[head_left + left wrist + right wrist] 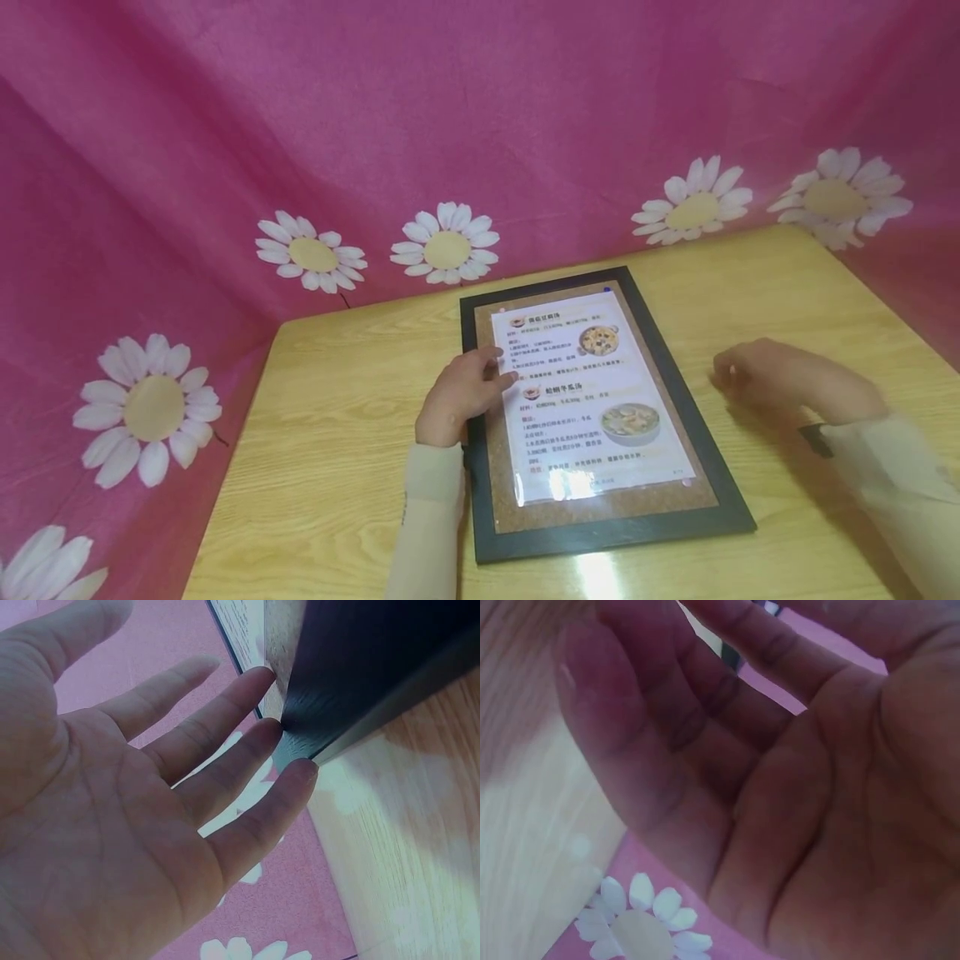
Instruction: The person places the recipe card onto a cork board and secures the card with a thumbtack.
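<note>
A cork board with a black frame (615,542) lies on the wooden table, slightly turned. Pinned on it is a printed recipe sheet (555,433) with two soup pictures and Chinese text, its surface glossy. My left hand (462,398) is at the board's left side, fingers over the frame's edge. In the left wrist view the fingers of that hand (150,802) are nearly straight, their tips touching or very near the black frame (360,675). To the right of the board, apart from it, my right hand (795,383) holds nothing; its fingers (622,742) are loosely bent.
Push pins, among them a blue one (607,290) and a pink one (687,482), sit at the sheet's corners. The light wooden table (330,433) extends on both sides of the board. Behind and at the left hangs a pink cloth (480,108) with white daisies.
</note>
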A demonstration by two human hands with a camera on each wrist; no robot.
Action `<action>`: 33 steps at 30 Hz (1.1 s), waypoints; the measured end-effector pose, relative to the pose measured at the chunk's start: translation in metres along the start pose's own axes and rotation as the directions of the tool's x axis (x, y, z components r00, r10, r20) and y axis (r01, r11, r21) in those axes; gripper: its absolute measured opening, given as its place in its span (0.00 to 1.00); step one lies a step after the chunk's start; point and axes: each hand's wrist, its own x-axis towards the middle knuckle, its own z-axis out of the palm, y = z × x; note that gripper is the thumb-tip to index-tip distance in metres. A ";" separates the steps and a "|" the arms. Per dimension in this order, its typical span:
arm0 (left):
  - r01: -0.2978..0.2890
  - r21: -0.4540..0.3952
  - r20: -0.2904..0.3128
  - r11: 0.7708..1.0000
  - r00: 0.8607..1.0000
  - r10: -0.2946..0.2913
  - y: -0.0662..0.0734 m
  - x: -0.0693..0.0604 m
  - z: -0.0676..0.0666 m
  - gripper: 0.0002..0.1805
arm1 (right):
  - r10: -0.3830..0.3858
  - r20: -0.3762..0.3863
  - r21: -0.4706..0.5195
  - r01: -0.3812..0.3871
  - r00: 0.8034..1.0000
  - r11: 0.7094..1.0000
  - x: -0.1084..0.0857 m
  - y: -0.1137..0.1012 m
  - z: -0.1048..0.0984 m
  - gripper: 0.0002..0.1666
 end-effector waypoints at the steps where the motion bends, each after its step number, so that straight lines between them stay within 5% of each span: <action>1: -0.001 0.003 0.001 1.000 1.000 0.001 -0.001 0.000 0.000 0.32 | -0.001 -0.006 -0.004 0.001 1.000 1.000 0.001 0.000 0.001 0.15; 8: 0.010 -0.005 -0.006 1.000 1.000 -0.010 -0.001 -0.002 0.001 0.33 | 0.142 -0.114 -0.037 -0.147 0.983 0.988 0.002 -0.012 0.005 0.08; 14: 0.017 -0.012 -0.009 1.000 1.000 -0.017 -0.001 -0.004 0.001 0.32 | 0.075 -0.190 -0.063 -0.088 0.979 0.994 0.000 -0.012 0.011 0.16; 21: 0.021 -0.012 -0.010 1.000 1.000 -0.021 -0.003 -0.007 0.003 0.32 | 0.038 -0.213 -0.082 -0.056 0.976 0.995 -0.006 -0.006 0.016 0.05; 25: 0.023 -0.010 -0.001 1.000 1.000 -0.023 -0.005 -0.008 0.004 0.32 | 0.092 -0.151 0.030 -0.088 0.984 0.996 -0.002 -0.011 0.013 0.06; 29: 0.014 0.000 0.003 1.000 1.000 -0.014 -0.005 -0.005 0.003 0.33 | 0.037 -0.126 0.085 -0.026 0.991 0.996 0.016 -0.033 0.005 0.14; 33: 0.001 0.020 0.013 1.000 1.000 -0.001 -0.002 -0.002 0.001 0.33 | -0.136 -0.104 0.088 0.145 0.985 0.986 0.030 -0.083 0.007 0.14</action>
